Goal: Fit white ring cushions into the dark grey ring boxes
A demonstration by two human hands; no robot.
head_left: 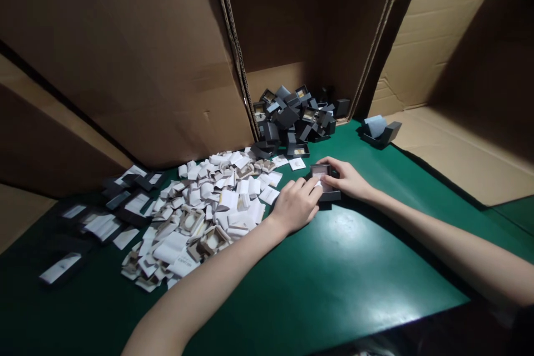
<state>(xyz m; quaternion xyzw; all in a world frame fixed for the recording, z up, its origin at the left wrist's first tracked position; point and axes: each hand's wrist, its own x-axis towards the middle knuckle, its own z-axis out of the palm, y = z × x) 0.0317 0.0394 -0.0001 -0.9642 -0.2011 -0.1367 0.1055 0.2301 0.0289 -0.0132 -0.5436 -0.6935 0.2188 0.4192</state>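
A small dark box (331, 196) stands opened on the green table, with a pale inside partly covered by my fingers. My left hand (297, 203) is closed at the box's left side, its fingertips curled over the edge into the pale interior. From the right, my right hand (344, 177) grips the box's far right part, thumb inside and fingers behind. Whether any small piece is pinched between my fingertips is hidden. Just left of my left hand spreads a heap of white paper and card inserts (225, 200).
Dark boxes (287, 117) are piled inside a cardboard opening at the back. An open dark box with blue-grey lining (377, 129) sits to the right. More dark boxes with white slips (102, 225) lie far left. Tall cardboard walls (167, 67) border the green table (334, 289).
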